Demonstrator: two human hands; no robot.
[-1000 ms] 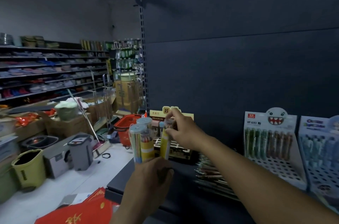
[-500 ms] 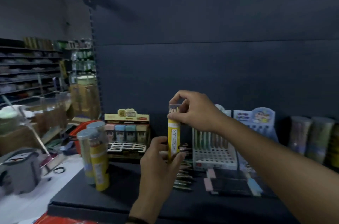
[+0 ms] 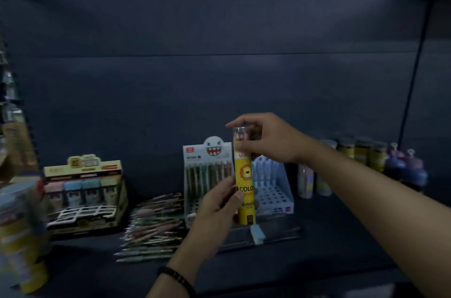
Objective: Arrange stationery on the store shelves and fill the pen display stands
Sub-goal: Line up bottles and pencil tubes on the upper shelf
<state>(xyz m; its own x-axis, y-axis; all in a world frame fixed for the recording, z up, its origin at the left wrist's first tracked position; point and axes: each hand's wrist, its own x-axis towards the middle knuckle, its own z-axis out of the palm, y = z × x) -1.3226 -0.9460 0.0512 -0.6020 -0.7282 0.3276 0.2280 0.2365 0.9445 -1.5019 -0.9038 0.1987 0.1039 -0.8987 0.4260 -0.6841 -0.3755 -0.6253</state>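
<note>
A yellow tube of coloured pencils [image 3: 244,176] with a lion picture stands upright in both my hands above the dark shelf [image 3: 329,244]. My right hand [image 3: 267,137] grips its clear top end. My left hand [image 3: 219,202] holds its lower half from the left. Behind the tube stand a white pen display stand [image 3: 207,170] with a toothy face on top and a pale blue stand [image 3: 273,183] with empty holes. A heap of loose pens [image 3: 153,222] lies on the shelf to the left of my left hand.
An eraser display box [image 3: 85,190] sits at the left. Blurred pencil tubes [image 3: 22,236] stand at the far left edge. More tubes [image 3: 361,151] and blue bottles [image 3: 405,168] line the back right. A flat dark pack [image 3: 275,231] lies below the tube.
The view swung right along the shelf. Both hands carried the yellow tube to the right, so it now stands in front of the pen display stands.
</note>
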